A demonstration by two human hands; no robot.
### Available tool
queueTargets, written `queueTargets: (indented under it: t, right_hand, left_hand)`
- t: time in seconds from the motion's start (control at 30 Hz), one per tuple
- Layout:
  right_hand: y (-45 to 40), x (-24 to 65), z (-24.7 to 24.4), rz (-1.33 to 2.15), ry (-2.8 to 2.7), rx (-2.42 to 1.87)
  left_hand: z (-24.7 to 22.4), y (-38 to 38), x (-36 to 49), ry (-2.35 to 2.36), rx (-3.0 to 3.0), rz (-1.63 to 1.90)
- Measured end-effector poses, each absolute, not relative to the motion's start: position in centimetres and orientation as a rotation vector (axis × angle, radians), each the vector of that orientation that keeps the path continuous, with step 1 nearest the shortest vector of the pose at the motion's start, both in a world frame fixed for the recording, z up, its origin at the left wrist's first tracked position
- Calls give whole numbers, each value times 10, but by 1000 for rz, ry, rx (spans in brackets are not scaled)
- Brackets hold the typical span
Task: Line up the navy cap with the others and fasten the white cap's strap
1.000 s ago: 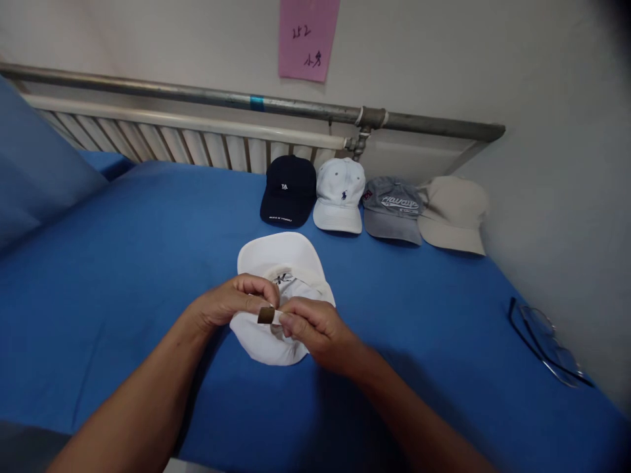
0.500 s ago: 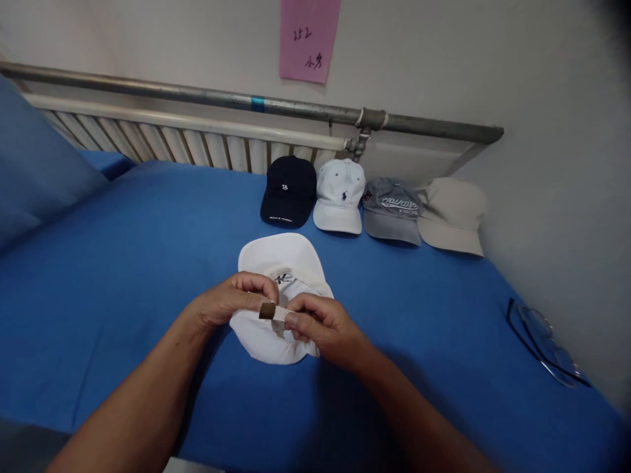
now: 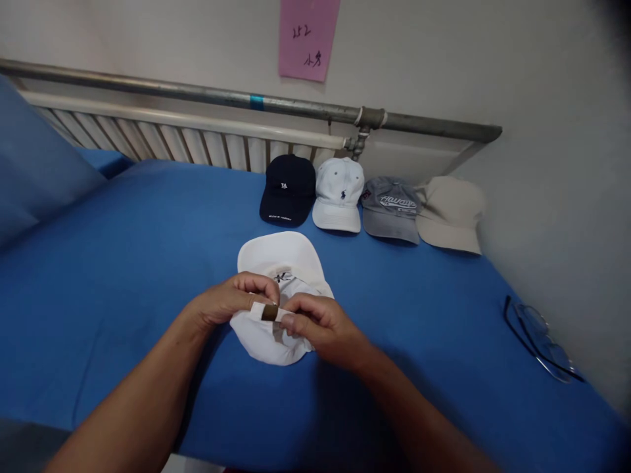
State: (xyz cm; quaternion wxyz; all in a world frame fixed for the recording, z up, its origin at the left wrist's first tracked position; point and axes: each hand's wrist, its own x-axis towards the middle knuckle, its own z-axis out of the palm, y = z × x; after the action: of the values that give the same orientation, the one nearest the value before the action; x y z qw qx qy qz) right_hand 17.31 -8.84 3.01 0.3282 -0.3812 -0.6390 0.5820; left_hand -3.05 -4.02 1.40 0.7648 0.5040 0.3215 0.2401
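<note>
A white baseball cap [image 3: 280, 249] lies upside down on the blue cover, its brim pointing away from me and its inside showing. Across its back opening runs a white adjustment strap [image 3: 256, 310] with a brown metal buckle [image 3: 269, 313]. My left hand [image 3: 231, 299] is closed on the strap by the buckle, thumb and fingers pinching; its fingertips are partly hidden. On the other side of the buckle, my right hand [image 3: 320, 322] pinches the strap between thumb and forefinger.
Along the back stand a black cap [image 3: 288, 187], a white cap [image 3: 339, 190], a grey cap [image 3: 392, 207] and a beige cap [image 3: 451, 210]. Eyeglasses [image 3: 542, 341] lie at the right. Behind are a radiator [image 3: 197, 141] and a metal pipe [image 3: 207, 93].
The strap has shifted: more white strap now shows left of the buckle, and less between the buckle and my right hand. My right hand has moved slightly left.
</note>
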Motion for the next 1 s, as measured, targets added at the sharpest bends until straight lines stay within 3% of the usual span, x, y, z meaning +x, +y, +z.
queueTargets:
  t: [1.0]
  right_hand:
    - [-86, 186, 41, 1328, -1881, -1020]
  left_hand:
    - [18, -41, -31, 728, 1082, 560]
